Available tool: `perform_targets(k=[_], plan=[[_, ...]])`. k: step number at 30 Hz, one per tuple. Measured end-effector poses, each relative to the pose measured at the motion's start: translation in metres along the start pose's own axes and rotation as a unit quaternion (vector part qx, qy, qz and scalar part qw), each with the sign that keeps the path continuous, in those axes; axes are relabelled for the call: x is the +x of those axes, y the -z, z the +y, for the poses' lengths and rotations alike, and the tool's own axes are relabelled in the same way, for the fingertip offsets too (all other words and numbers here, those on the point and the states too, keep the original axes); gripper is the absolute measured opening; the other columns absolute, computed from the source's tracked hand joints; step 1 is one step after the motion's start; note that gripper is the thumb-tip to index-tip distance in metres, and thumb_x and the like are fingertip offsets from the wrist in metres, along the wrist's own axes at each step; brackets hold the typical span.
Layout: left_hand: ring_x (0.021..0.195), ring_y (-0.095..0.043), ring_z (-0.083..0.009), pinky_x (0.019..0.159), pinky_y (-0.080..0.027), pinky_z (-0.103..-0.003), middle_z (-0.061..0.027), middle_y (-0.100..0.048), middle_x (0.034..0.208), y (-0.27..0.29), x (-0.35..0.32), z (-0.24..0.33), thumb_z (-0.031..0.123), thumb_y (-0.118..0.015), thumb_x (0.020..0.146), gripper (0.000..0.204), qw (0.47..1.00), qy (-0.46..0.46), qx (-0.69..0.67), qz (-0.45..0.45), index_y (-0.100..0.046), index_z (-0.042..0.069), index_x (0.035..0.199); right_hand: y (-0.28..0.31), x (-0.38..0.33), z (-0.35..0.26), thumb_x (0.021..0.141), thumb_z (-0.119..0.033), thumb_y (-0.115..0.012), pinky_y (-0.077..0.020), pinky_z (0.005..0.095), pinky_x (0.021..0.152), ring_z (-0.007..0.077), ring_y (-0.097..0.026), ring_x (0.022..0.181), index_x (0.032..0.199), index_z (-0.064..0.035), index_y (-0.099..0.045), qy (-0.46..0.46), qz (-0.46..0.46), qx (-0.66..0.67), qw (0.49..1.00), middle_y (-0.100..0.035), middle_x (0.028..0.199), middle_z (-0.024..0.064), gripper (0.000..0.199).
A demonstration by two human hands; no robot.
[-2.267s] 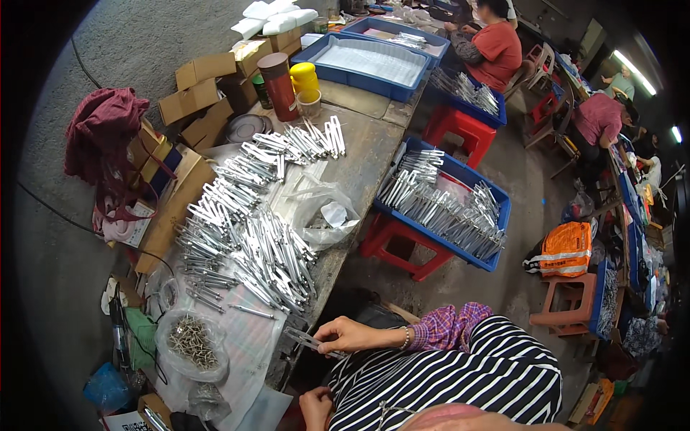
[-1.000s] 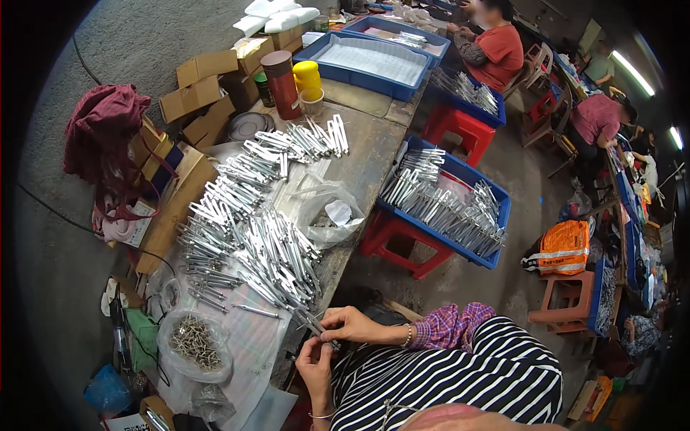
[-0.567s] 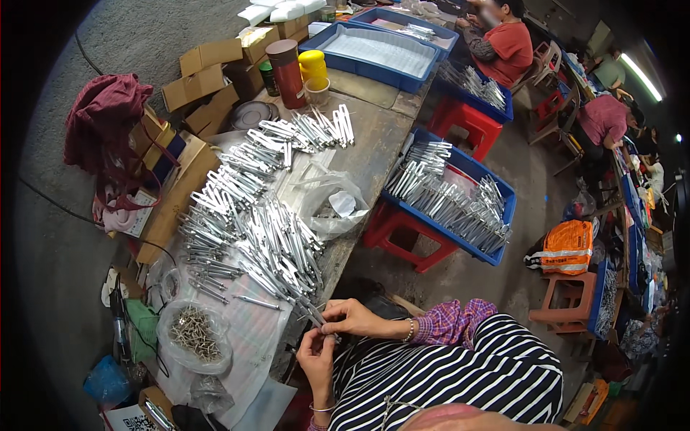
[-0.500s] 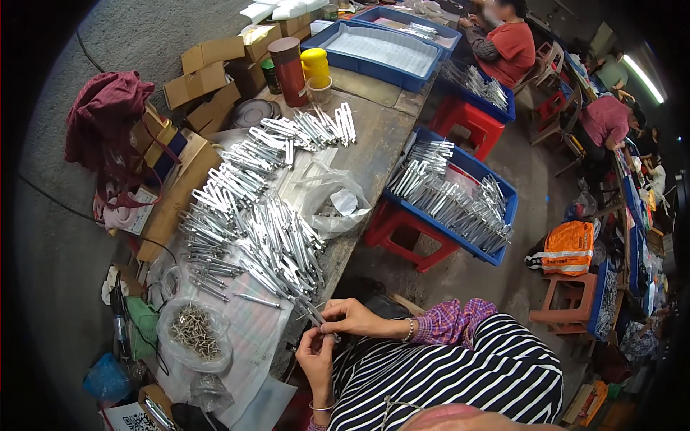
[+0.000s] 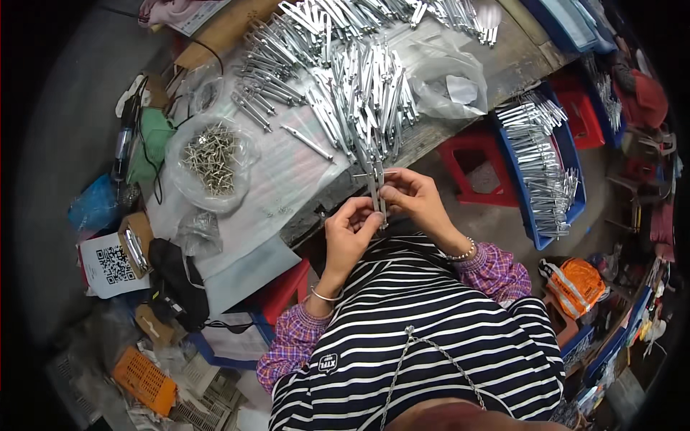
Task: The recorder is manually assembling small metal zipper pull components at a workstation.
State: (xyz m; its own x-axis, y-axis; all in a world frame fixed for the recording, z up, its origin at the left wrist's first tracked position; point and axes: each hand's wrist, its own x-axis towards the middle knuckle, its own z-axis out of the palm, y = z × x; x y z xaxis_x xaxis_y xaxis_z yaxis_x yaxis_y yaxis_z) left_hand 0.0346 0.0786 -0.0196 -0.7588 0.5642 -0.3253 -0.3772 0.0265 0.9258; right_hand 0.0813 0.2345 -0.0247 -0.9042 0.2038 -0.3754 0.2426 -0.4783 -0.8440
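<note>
My left hand [image 5: 350, 233] is closed around the lower end of a slim silvery metal part [image 5: 374, 190], held upright at the table's front edge. At its right side, the closed fingers of my right hand [image 5: 420, 205] pinch the same part higher up. A thin pin [image 5: 361, 174] appears to cross the part near its upper end; how it sits there is too small to tell. Just beyond lies a large heap of similar metal parts [image 5: 370, 93]. One loose metal part [image 5: 307, 142] lies apart, left of the heap.
Left on the table is a clear plastic bag [image 5: 244, 183] of small metal pins or screws [image 5: 212, 158]. A second clear bag [image 5: 456, 82] lies right of the heap. Blue trays [image 5: 539, 233] of metal parts stand on red stools [image 5: 471, 169] at right. A cable [image 5: 147, 154] hangs at left.
The view has swung down and round, so the hands and table appear turned and nearer the middle. Both hands still hold a metal part, now more upright in the picture.
</note>
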Motion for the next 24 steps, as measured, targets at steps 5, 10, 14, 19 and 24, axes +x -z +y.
perform_targets(k=[5, 10, 14, 19, 24], plan=[[0.075, -0.059, -0.0059, 0.068, -0.048, -0.018, -0.0039, -0.063, 0.085, 0.0005, -0.0012, 0.0026, 0.000, -0.062, 0.082, 0.019, 1.000, -0.002, -0.002, -0.006, -0.058, -0.003, 0.100, -0.0015, 0.0032, -0.0094, 0.085, -0.008, -0.062, -0.0541, 0.0248, 0.063, 0.0100, -0.061, 0.078, 0.111, 0.0016, -0.055, -0.027, 0.005, 0.023, 0.999, -0.063, 0.092, 0.0056, 0.029], [0.077, -0.058, -0.0075, 0.070, -0.047, -0.020, -0.0034, -0.061, 0.088, 0.0017, -0.0014, -0.0005, -0.001, -0.061, 0.082, 0.020, 1.000, 0.007, 0.005, -0.019, -0.057, -0.004, 0.101, 0.0005, 0.0040, -0.0084, 0.084, -0.009, -0.063, -0.0541, 0.0247, 0.064, 0.0103, -0.062, 0.078, 0.110, 0.0015, -0.055, -0.025, 0.011, 0.023, 0.999, -0.063, 0.090, 0.0055, 0.029], [0.074, -0.059, -0.0061, 0.066, -0.049, -0.019, -0.0031, -0.063, 0.085, 0.0013, -0.0009, -0.0065, 0.000, -0.062, 0.081, 0.017, 1.000, -0.007, 0.000, -0.004, -0.059, -0.003, 0.097, 0.0006, 0.0043, -0.0080, 0.084, -0.009, -0.064, -0.0532, 0.0234, 0.063, 0.0101, -0.062, 0.078, 0.109, 0.0011, -0.056, -0.024, 0.018, 0.017, 0.999, -0.064, 0.091, 0.0055, 0.029], [0.076, -0.059, -0.0070, 0.069, -0.048, -0.019, -0.0036, -0.062, 0.086, 0.0018, -0.0010, -0.0046, 0.000, -0.062, 0.081, 0.018, 1.000, -0.003, 0.016, -0.013, -0.058, -0.003, 0.099, -0.0001, 0.0044, -0.0098, 0.083, -0.011, -0.064, -0.0520, 0.0225, 0.063, 0.0097, -0.061, 0.078, 0.109, 0.0001, -0.056, -0.033, 0.019, 0.021, 0.999, -0.064, 0.091, 0.0051, 0.029], [0.079, -0.058, -0.0073, 0.073, -0.047, -0.020, -0.0040, -0.062, 0.089, 0.0023, -0.0026, -0.0042, 0.000, -0.062, 0.082, 0.020, 0.999, 0.004, 0.031, -0.020, -0.057, -0.003, 0.101, -0.0002, 0.0043, -0.0092, 0.083, -0.010, -0.064, -0.0536, 0.0237, 0.063, 0.0101, -0.062, 0.077, 0.108, 0.0015, -0.056, -0.030, 0.020, 0.017, 0.999, -0.064, 0.090, 0.0057, 0.029]])
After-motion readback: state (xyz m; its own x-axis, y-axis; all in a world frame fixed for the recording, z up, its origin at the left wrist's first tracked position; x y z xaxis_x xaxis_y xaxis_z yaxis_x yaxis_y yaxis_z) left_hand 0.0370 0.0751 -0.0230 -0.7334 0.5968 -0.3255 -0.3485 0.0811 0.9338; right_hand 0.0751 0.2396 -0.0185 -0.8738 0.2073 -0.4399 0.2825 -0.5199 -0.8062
